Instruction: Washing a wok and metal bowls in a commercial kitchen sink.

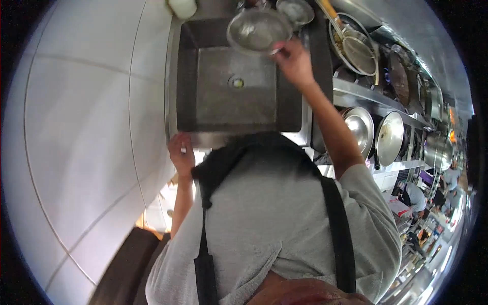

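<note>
My right hand (294,63) grips the near rim of a round, shiny metal bowl (259,32) with thumb and fingers. The bowl is over the far right part of a steel sink (236,103), whose drain (236,82) shows in the middle of its floor. Beyond the bowl stands a smaller metal bowl (295,11). My left hand (182,152) is at the sink's near left corner, by the steel edge, its fingers curled; something small and pale shows at the fingers, too unclear to name.
White tiled wall (84,95) rises at the left. On the right are a stove, a pan with a strainer (358,51) on it, and metal pans (389,138). A pale container (183,8) stands at the far left corner. People work in the far right background.
</note>
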The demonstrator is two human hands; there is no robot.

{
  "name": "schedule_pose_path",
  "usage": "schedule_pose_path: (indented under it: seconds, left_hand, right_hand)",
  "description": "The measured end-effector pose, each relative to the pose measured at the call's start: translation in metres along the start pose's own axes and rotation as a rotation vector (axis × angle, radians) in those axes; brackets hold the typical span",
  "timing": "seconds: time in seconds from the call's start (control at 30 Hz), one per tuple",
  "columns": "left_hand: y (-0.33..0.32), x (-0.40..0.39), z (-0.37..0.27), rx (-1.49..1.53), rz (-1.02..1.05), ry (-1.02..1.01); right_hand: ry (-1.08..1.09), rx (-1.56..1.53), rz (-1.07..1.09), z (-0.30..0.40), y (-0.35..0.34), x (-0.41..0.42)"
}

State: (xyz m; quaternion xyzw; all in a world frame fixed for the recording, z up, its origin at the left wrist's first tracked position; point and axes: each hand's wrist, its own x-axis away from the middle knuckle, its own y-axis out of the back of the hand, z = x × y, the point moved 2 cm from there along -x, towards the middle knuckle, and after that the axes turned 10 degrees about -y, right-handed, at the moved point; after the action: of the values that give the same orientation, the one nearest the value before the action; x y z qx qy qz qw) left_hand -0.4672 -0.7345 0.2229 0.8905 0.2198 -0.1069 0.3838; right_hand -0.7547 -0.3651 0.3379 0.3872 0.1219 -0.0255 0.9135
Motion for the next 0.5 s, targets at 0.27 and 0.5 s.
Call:
schedule_pose_path:
  seconds: [0.27,0.5]
  left_hand:
    - [-0.018,-0.037,0.013,0.010,0.184,-0.007]
    - [-0.027,-0.077,0.020,0.208,0.178,0.057]
  right_hand:
    - [-0.282,-0.122,0.351,-0.006,-0.036,-0.017]
    - [-0.683,-0.414,0.356,-0.048,-0.056,-0.120]
